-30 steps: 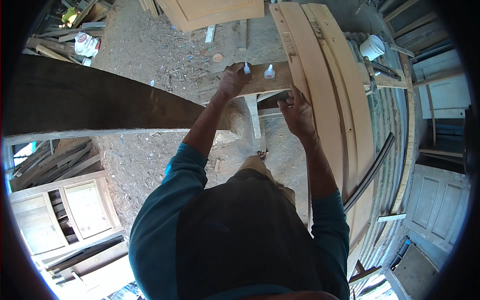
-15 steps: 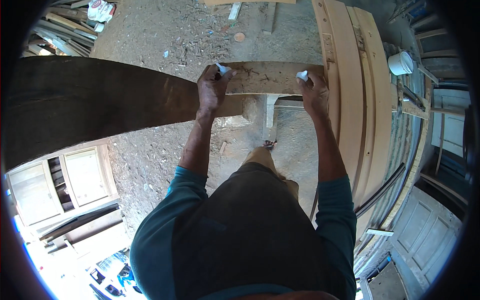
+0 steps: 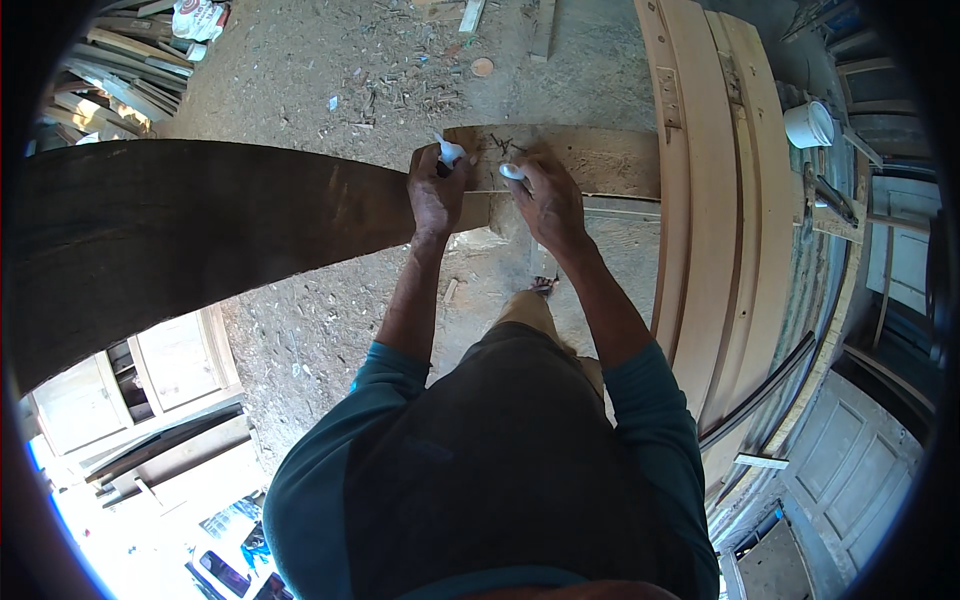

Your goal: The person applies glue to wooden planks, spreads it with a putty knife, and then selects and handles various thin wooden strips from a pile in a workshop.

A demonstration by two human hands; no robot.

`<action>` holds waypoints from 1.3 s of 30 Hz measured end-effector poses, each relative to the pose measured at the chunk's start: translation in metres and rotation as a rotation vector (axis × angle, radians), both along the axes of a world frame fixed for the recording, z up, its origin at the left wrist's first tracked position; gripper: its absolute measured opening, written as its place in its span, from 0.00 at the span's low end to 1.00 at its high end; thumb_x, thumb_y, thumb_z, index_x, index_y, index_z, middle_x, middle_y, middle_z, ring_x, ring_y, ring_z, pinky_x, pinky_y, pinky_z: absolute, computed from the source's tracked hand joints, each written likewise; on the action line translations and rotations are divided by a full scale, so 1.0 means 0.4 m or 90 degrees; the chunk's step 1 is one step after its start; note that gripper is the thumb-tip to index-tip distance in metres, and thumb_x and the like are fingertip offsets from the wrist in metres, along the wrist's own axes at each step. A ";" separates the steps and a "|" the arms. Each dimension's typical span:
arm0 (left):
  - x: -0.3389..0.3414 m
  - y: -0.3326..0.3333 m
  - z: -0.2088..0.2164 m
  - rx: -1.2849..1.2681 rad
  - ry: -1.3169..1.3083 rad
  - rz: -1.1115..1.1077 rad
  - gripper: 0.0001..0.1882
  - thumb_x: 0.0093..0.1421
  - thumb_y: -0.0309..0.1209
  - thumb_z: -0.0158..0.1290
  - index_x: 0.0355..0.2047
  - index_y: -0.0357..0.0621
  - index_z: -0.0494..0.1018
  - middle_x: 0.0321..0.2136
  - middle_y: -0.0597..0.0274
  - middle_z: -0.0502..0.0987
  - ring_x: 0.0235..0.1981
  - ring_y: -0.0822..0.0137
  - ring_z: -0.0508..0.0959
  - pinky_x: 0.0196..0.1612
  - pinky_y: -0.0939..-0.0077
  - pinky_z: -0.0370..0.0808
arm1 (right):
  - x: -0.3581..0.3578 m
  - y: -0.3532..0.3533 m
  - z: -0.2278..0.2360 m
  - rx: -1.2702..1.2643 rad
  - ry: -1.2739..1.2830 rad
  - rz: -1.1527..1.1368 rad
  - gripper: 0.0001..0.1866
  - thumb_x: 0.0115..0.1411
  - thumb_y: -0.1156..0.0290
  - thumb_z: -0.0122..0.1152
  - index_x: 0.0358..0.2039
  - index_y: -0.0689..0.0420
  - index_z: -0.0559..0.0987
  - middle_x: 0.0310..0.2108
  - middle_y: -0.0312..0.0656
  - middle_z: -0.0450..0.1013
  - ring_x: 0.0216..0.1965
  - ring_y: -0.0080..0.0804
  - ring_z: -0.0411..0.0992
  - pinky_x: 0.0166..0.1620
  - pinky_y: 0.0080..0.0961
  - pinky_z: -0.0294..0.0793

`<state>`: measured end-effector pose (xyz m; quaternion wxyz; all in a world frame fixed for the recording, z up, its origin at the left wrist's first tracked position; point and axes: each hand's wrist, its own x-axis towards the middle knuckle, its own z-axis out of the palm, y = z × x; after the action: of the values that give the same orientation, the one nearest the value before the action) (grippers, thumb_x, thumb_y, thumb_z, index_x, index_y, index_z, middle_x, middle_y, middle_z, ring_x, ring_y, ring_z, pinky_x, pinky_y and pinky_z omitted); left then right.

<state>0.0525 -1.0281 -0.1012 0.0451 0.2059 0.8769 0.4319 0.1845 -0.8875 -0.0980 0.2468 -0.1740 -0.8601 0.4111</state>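
Observation:
In my left hand (image 3: pixel 437 205) is a small white bottle with a pointed nozzle (image 3: pixel 450 152), pinched between thumb and fingers. My right hand (image 3: pixel 553 205) is closed around a small white rounded thing (image 3: pixel 512 172), which the fingers partly cover. Both hands are at a short wooden board (image 3: pixel 610 160), the right one over its near edge. Several thin dark pieces like nails (image 3: pixel 502 145) lie on the board between the hands. A long dark plank (image 3: pixel 220 200) stretches left from beside my left hand.
Long pale planks (image 3: pixel 700 190) stand along the right side, with a white bucket (image 3: pixel 808 125) beyond them. Scrap wood (image 3: pixel 125 75) is piled at the far left, near a white sack (image 3: pixel 199 19). Wood chips litter the floor (image 3: pixel 330 60). A cabinet (image 3: pixel 180 360) stands at left.
My right hand has moved left along the board, from its right end to near my left hand, carrying the white thing. My left hand stays about where it was, still holding the bottle.

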 end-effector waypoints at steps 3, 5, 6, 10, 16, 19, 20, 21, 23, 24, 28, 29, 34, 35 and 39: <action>0.000 0.003 -0.013 0.023 0.050 0.011 0.19 0.55 0.37 0.71 0.40 0.38 0.78 0.33 0.57 0.77 0.31 0.66 0.79 0.35 0.68 0.76 | -0.002 0.005 -0.006 0.005 -0.019 0.005 0.15 0.56 0.74 0.70 0.44 0.59 0.79 0.40 0.48 0.77 0.42 0.49 0.77 0.45 0.42 0.77; 0.002 0.007 -0.014 0.027 0.080 0.012 0.20 0.54 0.38 0.71 0.41 0.39 0.78 0.33 0.57 0.78 0.30 0.67 0.79 0.34 0.68 0.77 | 0.001 0.005 -0.009 -0.012 -0.044 -0.002 0.18 0.56 0.74 0.71 0.47 0.60 0.78 0.42 0.49 0.76 0.43 0.50 0.77 0.46 0.43 0.77; 0.001 0.005 -0.012 0.018 0.089 0.006 0.21 0.54 0.38 0.71 0.41 0.39 0.78 0.33 0.57 0.77 0.30 0.67 0.79 0.34 0.68 0.77 | 0.003 0.006 -0.012 -0.021 -0.056 -0.007 0.20 0.56 0.74 0.71 0.48 0.60 0.77 0.43 0.50 0.75 0.44 0.51 0.77 0.46 0.43 0.77; -0.006 0.001 -0.012 0.006 0.105 -0.001 0.19 0.55 0.37 0.71 0.41 0.39 0.79 0.33 0.59 0.77 0.29 0.68 0.78 0.33 0.69 0.76 | 0.015 0.012 -0.017 0.002 -0.063 -0.002 0.28 0.57 0.71 0.72 0.57 0.61 0.73 0.49 0.52 0.74 0.49 0.48 0.76 0.52 0.40 0.78; -0.012 -0.016 -0.034 0.060 0.005 -0.010 0.15 0.56 0.35 0.69 0.37 0.39 0.79 0.32 0.59 0.76 0.30 0.68 0.76 0.36 0.70 0.74 | 0.077 0.002 0.023 -0.034 -0.046 0.006 0.33 0.55 0.69 0.74 0.59 0.62 0.70 0.53 0.54 0.71 0.56 0.53 0.72 0.58 0.43 0.73; -0.007 -0.004 -0.028 0.054 0.032 -0.005 0.15 0.56 0.34 0.69 0.36 0.39 0.79 0.32 0.60 0.76 0.29 0.68 0.76 0.36 0.70 0.74 | 0.145 -0.006 0.038 -0.035 -0.056 -0.006 0.34 0.55 0.68 0.74 0.60 0.62 0.70 0.54 0.55 0.71 0.57 0.54 0.71 0.59 0.43 0.73; -0.007 -0.005 -0.034 0.049 0.031 -0.003 0.15 0.56 0.35 0.69 0.36 0.39 0.79 0.31 0.60 0.76 0.29 0.68 0.76 0.36 0.70 0.74 | 0.173 -0.012 0.051 -0.044 -0.075 -0.010 0.34 0.55 0.67 0.74 0.60 0.62 0.70 0.54 0.55 0.71 0.57 0.53 0.71 0.59 0.43 0.73; -0.015 -0.007 -0.041 0.047 0.028 -0.003 0.15 0.56 0.35 0.69 0.36 0.39 0.79 0.31 0.60 0.76 0.29 0.68 0.76 0.36 0.69 0.74 | 0.203 -0.016 0.064 -0.052 -0.094 -0.016 0.34 0.55 0.67 0.74 0.60 0.62 0.70 0.55 0.55 0.71 0.58 0.53 0.71 0.60 0.43 0.72; -0.028 -0.016 -0.066 0.069 -0.002 0.006 0.15 0.55 0.34 0.70 0.35 0.39 0.78 0.31 0.60 0.76 0.29 0.68 0.76 0.35 0.69 0.74 | 0.265 -0.032 0.090 -0.088 -0.114 -0.021 0.34 0.55 0.67 0.75 0.60 0.61 0.70 0.54 0.53 0.71 0.54 0.49 0.73 0.55 0.41 0.76; -0.030 -0.017 -0.071 0.083 0.000 0.001 0.14 0.55 0.34 0.70 0.34 0.39 0.78 0.31 0.60 0.76 0.29 0.68 0.76 0.35 0.69 0.74 | 0.295 -0.043 0.101 -0.108 -0.123 -0.024 0.35 0.55 0.68 0.75 0.61 0.61 0.70 0.54 0.52 0.71 0.52 0.46 0.74 0.53 0.40 0.78; -0.030 -0.020 -0.073 0.123 -0.045 -0.017 0.18 0.54 0.33 0.71 0.38 0.36 0.78 0.33 0.60 0.76 0.32 0.69 0.77 0.37 0.70 0.75 | 0.433 -0.098 0.129 -0.166 -0.147 -0.088 0.35 0.53 0.65 0.78 0.59 0.61 0.72 0.53 0.50 0.72 0.47 0.41 0.77 0.47 0.37 0.80; -0.031 -0.023 -0.072 0.139 -0.056 -0.021 0.21 0.54 0.34 0.71 0.41 0.35 0.77 0.34 0.60 0.77 0.32 0.70 0.77 0.37 0.70 0.76 | 0.471 -0.113 0.134 -0.179 -0.157 -0.107 0.35 0.53 0.65 0.78 0.58 0.61 0.73 0.53 0.50 0.73 0.46 0.41 0.77 0.46 0.36 0.80; 0.019 -0.030 -0.030 0.150 0.000 -0.022 0.39 0.56 0.35 0.70 0.61 0.30 0.64 0.45 0.52 0.76 0.38 0.65 0.78 0.39 0.70 0.77 | 0.638 -0.198 0.143 -0.235 -0.203 -0.208 0.33 0.51 0.65 0.79 0.56 0.61 0.75 0.50 0.49 0.76 0.45 0.38 0.79 0.45 0.34 0.80; 0.045 -0.036 -0.023 0.153 0.017 -0.009 0.41 0.57 0.36 0.69 0.64 0.31 0.61 0.47 0.52 0.75 0.39 0.65 0.77 0.38 0.71 0.77 | 0.661 -0.216 0.146 -0.256 -0.203 -0.225 0.33 0.51 0.64 0.79 0.55 0.61 0.76 0.49 0.50 0.76 0.44 0.38 0.79 0.45 0.34 0.81; 0.166 -0.136 -0.043 0.180 0.042 -0.001 0.43 0.64 0.45 0.62 0.67 0.31 0.54 0.51 0.47 0.71 0.41 0.62 0.74 0.42 0.67 0.75 | 0.757 -0.297 0.162 -0.338 -0.205 -0.261 0.33 0.52 0.60 0.79 0.55 0.62 0.77 0.46 0.51 0.78 0.43 0.38 0.79 0.45 0.34 0.81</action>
<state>0.1189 -1.0823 -0.1185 -0.0127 0.2246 0.8081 0.5445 0.4872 -1.0063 -0.0334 0.1319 -0.4629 -0.6985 0.5295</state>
